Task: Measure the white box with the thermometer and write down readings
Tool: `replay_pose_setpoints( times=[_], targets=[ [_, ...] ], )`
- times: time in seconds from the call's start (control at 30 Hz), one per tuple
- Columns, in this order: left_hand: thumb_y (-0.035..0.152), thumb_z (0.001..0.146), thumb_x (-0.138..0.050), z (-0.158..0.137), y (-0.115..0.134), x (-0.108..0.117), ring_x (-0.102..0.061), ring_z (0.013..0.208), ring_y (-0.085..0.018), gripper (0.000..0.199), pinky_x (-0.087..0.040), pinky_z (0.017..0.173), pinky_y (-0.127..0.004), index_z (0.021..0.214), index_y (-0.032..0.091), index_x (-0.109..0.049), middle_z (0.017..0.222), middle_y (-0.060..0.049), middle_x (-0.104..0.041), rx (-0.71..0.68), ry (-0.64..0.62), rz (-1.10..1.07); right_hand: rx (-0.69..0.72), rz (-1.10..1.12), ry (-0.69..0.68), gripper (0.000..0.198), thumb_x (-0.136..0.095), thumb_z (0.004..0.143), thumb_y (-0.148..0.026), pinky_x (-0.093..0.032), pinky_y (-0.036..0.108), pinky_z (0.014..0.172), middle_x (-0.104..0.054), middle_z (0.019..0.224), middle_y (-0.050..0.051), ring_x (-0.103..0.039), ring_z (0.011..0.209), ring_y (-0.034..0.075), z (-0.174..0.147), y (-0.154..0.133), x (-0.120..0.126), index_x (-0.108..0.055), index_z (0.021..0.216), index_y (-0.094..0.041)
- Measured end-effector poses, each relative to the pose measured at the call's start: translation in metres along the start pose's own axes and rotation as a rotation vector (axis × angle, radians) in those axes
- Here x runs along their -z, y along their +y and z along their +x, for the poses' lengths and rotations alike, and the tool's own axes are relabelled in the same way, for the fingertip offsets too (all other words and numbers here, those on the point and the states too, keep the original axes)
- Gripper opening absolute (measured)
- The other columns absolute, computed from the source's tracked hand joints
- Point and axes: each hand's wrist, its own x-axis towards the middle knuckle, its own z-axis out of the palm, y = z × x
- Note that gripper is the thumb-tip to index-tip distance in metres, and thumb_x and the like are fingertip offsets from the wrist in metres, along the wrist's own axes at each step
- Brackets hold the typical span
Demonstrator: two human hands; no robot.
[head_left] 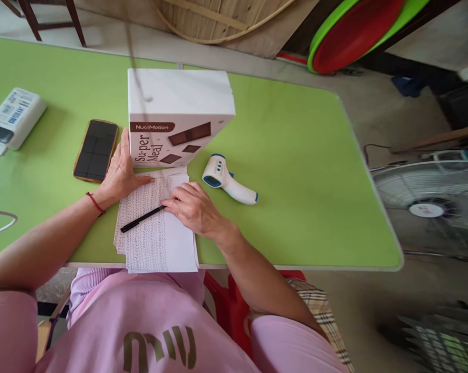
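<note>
My left hand (pixel 121 173) has its fingers along the lower left side of a white NutriMotion Super Meal box (pixel 181 93), with the thumb stretched over the top of the paper sheets (pixel 158 248). The hand is open, thumb and fingers apart. On the sheets, rows of handwriting fill the left part, while the right part is blank. My right hand (pixel 193 210) rests on them, its fingertips closed at the upper right end of a black pen (pixel 142 218). That pen lies slanted across the writing.
A phone (pixel 96 150) lies left of the box. Farther left is a white power bank (pixel 16 116) with a cable. A white and blue infrared thermometer (pixel 229 178) lies right of the box. Beyond the green table's (pixel 315 181) right edge stands a fan (pixel 428 207).
</note>
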Motion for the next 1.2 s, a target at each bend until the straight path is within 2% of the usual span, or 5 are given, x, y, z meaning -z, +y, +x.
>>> replay_pose_setpoints(
  times=[0.13, 0.4, 0.6, 0.8, 1.2],
  targets=[
    [0.048, 0.069, -0.096, -0.001, -0.002, -0.001, -0.026, 0.161, -0.050, 0.128, -0.027, 0.132, -0.070, 0.163, 0.021, -0.013, 0.173, -0.027, -0.021, 0.016, -0.005, -0.007, -0.114, 0.127, 0.029, 0.018, -0.061, 0.105, -0.024, -0.046, 0.037, 0.078, -0.070, 0.088, 0.007, -0.061, 0.085, 0.021, -0.005, 0.013, 0.007, -0.077, 0.097, -0.021],
    [0.040, 0.068, -0.095, 0.000, 0.001, -0.002, -0.027, 0.160, -0.053, 0.126, -0.030, 0.131, -0.070, 0.164, 0.021, -0.015, 0.173, -0.026, -0.021, 0.052, -0.005, -0.025, -0.654, 0.685, 0.508, 0.019, -0.068, 0.085, -0.043, -0.053, 0.034, 0.063, -0.065, 0.072, 0.000, -0.060, 0.062, 0.016, -0.001, 0.006, 0.000, -0.062, 0.082, -0.025],
    [0.037, 0.066, -0.096, 0.000, -0.001, -0.005, -0.029, 0.159, -0.051, 0.130, -0.032, 0.130, -0.069, 0.165, 0.022, -0.013, 0.174, -0.026, -0.020, 0.047, 0.007, -0.022, -0.759, 0.784, 0.472, 0.019, -0.068, 0.075, -0.041, -0.047, 0.031, 0.057, -0.062, 0.066, -0.001, -0.054, 0.057, 0.015, 0.011, -0.002, -0.013, -0.060, 0.078, -0.025],
    [0.049, 0.067, -0.099, -0.001, -0.003, -0.007, -0.035, 0.155, -0.053, 0.122, -0.034, 0.128, -0.072, 0.162, 0.025, -0.026, 0.171, -0.023, -0.029, 0.046, 0.058, -0.029, -0.669, 0.612, 0.436, 0.023, -0.064, 0.082, -0.043, -0.048, 0.033, 0.063, -0.056, 0.066, 0.001, -0.048, 0.062, 0.016, 0.009, 0.000, -0.017, -0.055, 0.072, -0.026],
    [0.039, 0.065, -0.099, 0.001, 0.000, -0.007, -0.030, 0.159, -0.050, 0.126, -0.033, 0.131, -0.068, 0.162, 0.028, -0.019, 0.173, -0.021, -0.024, 0.036, 0.037, 0.020, -0.365, 0.481, 0.549, 0.019, -0.061, 0.094, -0.026, -0.042, 0.028, 0.056, -0.057, 0.062, -0.004, -0.049, 0.055, 0.012, 0.007, 0.007, -0.030, -0.052, 0.077, -0.024]
  ],
)
